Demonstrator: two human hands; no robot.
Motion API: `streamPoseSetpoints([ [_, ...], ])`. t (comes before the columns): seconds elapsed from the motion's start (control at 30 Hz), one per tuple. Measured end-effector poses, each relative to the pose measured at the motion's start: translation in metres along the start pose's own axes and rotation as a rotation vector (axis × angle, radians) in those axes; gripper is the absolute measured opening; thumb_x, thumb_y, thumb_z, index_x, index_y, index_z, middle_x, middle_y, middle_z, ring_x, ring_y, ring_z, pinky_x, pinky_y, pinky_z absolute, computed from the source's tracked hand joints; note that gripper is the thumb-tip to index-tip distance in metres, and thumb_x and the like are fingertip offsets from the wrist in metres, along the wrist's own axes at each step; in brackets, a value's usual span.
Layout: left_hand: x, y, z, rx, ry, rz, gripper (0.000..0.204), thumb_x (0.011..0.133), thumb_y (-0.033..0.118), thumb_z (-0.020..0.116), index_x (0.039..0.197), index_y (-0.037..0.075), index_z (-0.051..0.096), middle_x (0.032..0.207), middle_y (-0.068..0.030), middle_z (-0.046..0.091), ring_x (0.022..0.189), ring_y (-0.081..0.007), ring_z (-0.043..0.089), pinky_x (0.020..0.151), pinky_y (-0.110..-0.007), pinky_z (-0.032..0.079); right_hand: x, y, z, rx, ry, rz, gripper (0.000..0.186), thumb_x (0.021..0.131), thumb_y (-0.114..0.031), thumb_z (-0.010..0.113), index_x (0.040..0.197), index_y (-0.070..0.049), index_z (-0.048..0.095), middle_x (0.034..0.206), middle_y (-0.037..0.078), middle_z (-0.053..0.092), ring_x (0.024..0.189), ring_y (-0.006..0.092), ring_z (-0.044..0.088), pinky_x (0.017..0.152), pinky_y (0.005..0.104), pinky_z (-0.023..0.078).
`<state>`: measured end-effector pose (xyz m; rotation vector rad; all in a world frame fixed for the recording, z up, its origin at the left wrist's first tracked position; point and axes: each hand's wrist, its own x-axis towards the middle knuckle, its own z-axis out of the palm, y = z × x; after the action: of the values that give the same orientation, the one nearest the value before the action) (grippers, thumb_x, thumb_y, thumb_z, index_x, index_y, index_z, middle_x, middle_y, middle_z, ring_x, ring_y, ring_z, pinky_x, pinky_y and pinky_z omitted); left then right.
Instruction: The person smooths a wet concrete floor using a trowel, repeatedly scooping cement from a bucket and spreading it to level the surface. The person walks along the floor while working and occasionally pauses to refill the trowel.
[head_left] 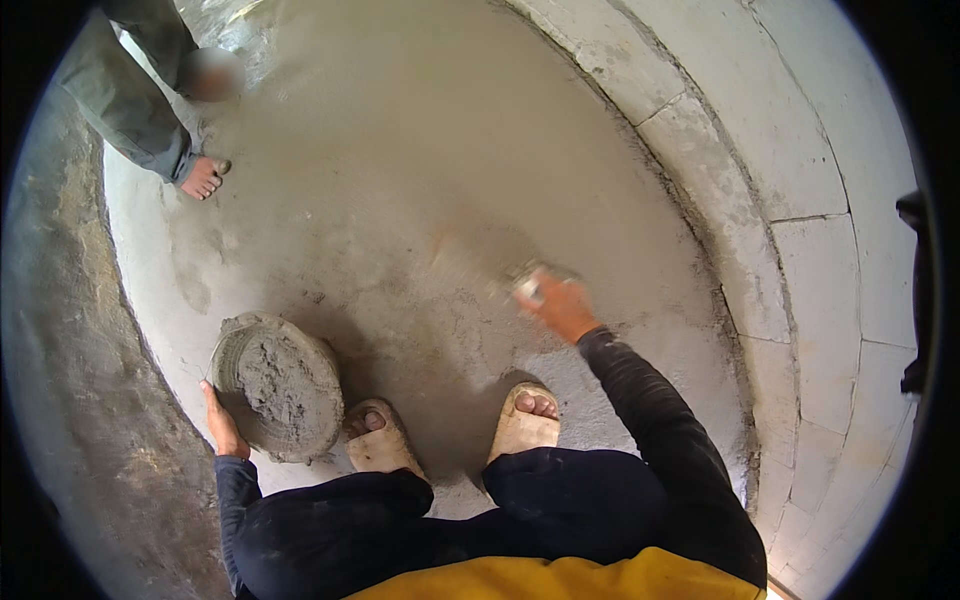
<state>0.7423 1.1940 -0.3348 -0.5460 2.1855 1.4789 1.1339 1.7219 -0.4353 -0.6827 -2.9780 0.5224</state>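
Observation:
A round pan (325,372), caked with grey mortar, stands on the floor left of my feet. It holds a heap of rough wet mortar (270,385). My left hand (224,425) grips the pan's left side, its fingers partly hidden. Out ahead and to the right, my right hand (562,305) is closed around a hand trowel (528,282), blurred by motion. The trowel rests low over the wet mortar floor (400,160), where a darker smeared patch lies just beyond it.
Another person's bare foot (203,177) and grey trousers (125,100) are at the upper left. My sandals (527,425) stand on the mortar. A pale block wall (815,270) curves along the right. A rough darker strip (110,360) borders the left.

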Motion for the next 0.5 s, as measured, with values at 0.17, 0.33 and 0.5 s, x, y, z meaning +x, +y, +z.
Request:
streamPoseSetpoints([
  [0.17,0.006,-0.005,-0.016,-0.168,-0.142,-0.033,0.087,0.102,0.066,0.048,0.157,-0.001,0.036,0.159,-0.0143,0.042,0.143,-0.0279,0.043,0.118,-0.038,0.034,-0.019,0.107,-0.037,0.017,0.183,0.985,0.077,0.094,-0.064,0.059,0.138,-0.001,0.058,0.123,0.025,0.069,0.109,0.04,0.069,0.088,0.0468,0.056],
  [0.33,-0.004,-0.01,-0.029,-0.066,0.07,0.11,0.083,0.101,0.062,0.051,0.161,0.008,0.033,0.168,-0.0125,0.028,0.153,-0.0323,0.027,0.123,-0.044,0.025,-0.026,0.069,-0.031,0.167,0.003,0.897,0.093,0.09,-0.072,0.058,0.138,0.008,0.056,0.125,0.03,0.067,0.112,0.0425,0.068,0.093,0.0454,0.055],
  [0.5,-0.001,0.002,-0.025,0.003,0.144,0.152,0.082,0.099,0.061,0.054,0.159,0.008,0.036,0.166,-0.0116,0.033,0.151,-0.0325,0.031,0.121,-0.045,0.028,-0.013,-0.085,-0.012,0.471,-0.41,0.217,0.049,0.088,-0.058,0.069,0.098,-0.01,0.075,0.08,0.018,0.073,0.079,0.0354,0.072,0.072,0.0481,0.054],
])
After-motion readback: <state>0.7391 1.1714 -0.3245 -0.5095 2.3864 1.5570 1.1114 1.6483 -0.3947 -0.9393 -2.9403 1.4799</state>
